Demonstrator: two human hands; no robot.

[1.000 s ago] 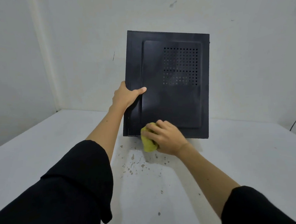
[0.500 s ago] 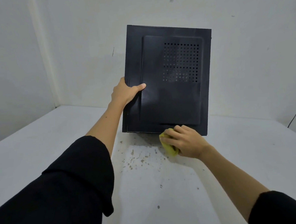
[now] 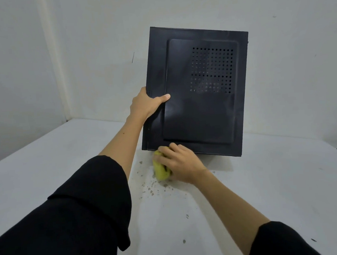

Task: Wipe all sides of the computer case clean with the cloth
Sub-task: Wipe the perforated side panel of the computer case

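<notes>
The right hand [image 3: 180, 162] has slid back left along the case's lower edge. From the left: the left hand [image 3: 145, 105] grips the left edge of the black metal computer case [image 3: 198, 109], which stands on the speckled white table [image 3: 266, 190]; right fingers curl round a crumpled yellow cloth [image 3: 160, 170] at its bottom-left corner.

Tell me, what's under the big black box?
The computer case is tipped up over the white table. Grey crumbs dot the table near its lower edge, where the right hand holds the yellow cloth. The underside is hidden.
</notes>
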